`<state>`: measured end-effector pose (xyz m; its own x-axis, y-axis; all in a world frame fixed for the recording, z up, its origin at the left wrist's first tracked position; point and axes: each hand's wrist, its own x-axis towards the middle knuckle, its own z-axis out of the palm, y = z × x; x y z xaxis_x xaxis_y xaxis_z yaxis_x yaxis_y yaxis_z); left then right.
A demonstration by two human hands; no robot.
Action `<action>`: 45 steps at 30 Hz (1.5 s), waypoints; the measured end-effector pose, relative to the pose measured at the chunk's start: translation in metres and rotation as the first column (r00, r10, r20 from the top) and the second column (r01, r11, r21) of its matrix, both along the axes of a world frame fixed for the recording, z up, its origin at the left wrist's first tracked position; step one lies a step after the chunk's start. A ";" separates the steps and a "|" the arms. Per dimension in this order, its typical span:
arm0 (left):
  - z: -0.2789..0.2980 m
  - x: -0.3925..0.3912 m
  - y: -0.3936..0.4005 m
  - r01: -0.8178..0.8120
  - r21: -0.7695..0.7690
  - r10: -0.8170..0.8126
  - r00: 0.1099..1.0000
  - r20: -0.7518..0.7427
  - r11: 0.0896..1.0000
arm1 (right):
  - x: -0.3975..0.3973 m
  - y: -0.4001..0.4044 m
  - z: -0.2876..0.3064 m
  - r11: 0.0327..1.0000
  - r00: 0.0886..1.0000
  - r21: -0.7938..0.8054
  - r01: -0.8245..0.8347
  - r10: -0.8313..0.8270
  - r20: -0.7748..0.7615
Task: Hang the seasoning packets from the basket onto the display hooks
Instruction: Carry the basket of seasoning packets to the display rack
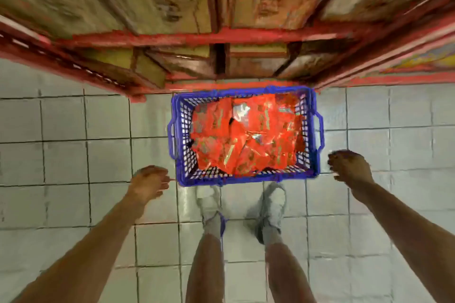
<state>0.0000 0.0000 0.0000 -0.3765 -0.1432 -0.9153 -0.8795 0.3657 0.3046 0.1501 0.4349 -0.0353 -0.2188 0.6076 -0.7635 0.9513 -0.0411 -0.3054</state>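
Pale square floor tiles [64, 160] run up to a red-framed shelving unit [221, 37], blurred, so any display hooks cannot be made out. Against its foot sits a blue perforated basket [181, 130] heaped with red seasoning packets [246, 135]. The left hand [147, 183] and right hand [349, 167] hover just outside its near corners, fingers loosely curled, grasping nothing. The packets look light, limp and glossy, likely slippery; pinching one by its top edge should serve best.
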 end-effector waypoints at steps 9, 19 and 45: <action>-0.179 0.013 -0.001 -0.013 -0.164 -0.005 0.994 -0.109 0.986 | -0.001 0.017 -0.157 0.981 0.999 0.189 0.039 -0.036 -0.019; -0.188 0.024 0.015 -0.085 -0.351 -0.036 0.945 -0.324 0.933 | 0.006 0.005 -0.161 0.944 0.991 0.322 0.069 -0.027 -0.133; 0.259 0.091 0.379 0.652 -0.093 -0.576 0.582 -0.574 0.752 | 0.377 0.068 0.302 0.374 0.485 0.340 0.863 -0.802 -0.349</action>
<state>0.0907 0.3787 0.2586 -0.7570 0.4018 -0.5152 -0.1258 0.6841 0.7185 0.5271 0.5034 0.2665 0.5271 0.7581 -0.3839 0.4690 -0.6363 -0.6125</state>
